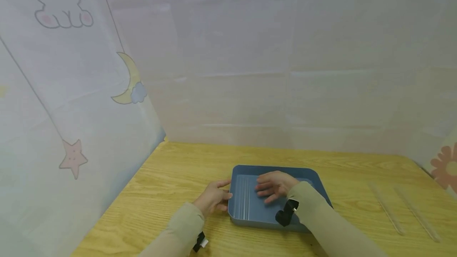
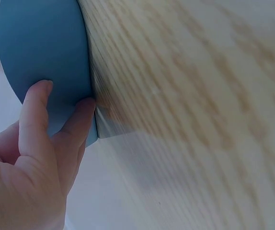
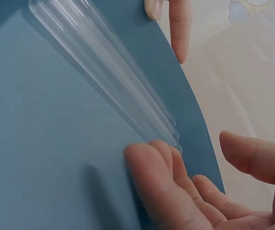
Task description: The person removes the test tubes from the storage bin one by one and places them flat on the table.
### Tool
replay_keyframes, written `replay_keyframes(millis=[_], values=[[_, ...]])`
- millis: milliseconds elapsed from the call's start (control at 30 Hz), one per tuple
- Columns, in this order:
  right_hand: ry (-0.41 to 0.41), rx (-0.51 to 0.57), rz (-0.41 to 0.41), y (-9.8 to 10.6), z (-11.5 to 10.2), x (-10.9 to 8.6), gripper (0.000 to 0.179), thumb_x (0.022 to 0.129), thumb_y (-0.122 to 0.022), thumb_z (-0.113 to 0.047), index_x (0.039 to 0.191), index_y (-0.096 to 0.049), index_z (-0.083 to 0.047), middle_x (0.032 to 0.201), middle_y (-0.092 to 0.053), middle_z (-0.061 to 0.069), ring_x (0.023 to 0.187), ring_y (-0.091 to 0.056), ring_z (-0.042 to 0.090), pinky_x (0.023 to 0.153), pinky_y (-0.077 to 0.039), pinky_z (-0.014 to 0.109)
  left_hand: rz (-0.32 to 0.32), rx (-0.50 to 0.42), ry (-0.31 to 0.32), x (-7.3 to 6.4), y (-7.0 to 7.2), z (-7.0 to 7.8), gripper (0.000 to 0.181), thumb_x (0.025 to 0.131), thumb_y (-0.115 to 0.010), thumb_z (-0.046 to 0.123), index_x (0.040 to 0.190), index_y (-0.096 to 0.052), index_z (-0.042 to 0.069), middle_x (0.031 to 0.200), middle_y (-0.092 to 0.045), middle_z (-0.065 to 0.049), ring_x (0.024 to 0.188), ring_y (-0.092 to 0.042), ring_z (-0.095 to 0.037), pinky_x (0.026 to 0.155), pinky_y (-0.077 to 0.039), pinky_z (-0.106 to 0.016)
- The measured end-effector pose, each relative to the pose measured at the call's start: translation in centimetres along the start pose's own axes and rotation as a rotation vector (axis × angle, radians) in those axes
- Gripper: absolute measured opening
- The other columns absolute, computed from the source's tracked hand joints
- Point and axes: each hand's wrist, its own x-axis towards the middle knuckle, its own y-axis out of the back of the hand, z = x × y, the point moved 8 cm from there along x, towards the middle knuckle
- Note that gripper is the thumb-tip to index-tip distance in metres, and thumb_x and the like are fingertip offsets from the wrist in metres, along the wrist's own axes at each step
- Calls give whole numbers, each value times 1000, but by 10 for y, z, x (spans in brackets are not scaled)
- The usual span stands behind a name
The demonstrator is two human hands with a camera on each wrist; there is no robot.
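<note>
A blue rectangular tray (image 1: 282, 169) sits on the table, with clear tubes (image 1: 243, 197) lying side by side along its left end. In the right wrist view these tubes (image 3: 108, 72) have rounded ends. My left hand (image 1: 213, 198) is at the tray's left side; in the left wrist view its fingertips (image 2: 41, 88) touch the outer wall. Over the tray's inside, my right hand (image 1: 275, 185) has its fingers loosely spread and holds nothing. Its fingertips (image 3: 144, 160) are close to the rounded tube ends in the right wrist view.
Two more clear tubes (image 1: 387, 209) lie apart on the wooden table (image 1: 171, 169), right of the tray. A pale cloth backdrop (image 1: 232, 70) with cartoon drawings stands behind the table and along its left side.
</note>
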Motion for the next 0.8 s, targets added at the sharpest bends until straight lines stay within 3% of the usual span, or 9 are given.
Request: replay_keyframes(millis=[233, 800], values=[[-31, -11, -1, -6, 0, 8, 56, 99, -52, -7, 145, -27, 14, 128, -52, 36, 116, -53, 47, 86, -50, 57, -7, 1, -5, 0, 0, 0, 56, 92, -54, -11, 146, -41, -1, 118, -62, -28, 79, -68, -21, 46, -46, -18], [-112, -23, 35, -20, 1, 19, 55, 98, -55, -6, 143, -31, 14, 117, -61, 33, 105, -62, 41, 83, -52, 54, -26, 21, -14, 1, 3, 0, 56, 93, -55, -10, 146, -39, -2, 118, -61, -28, 84, -68, -24, 48, -48, -19]])
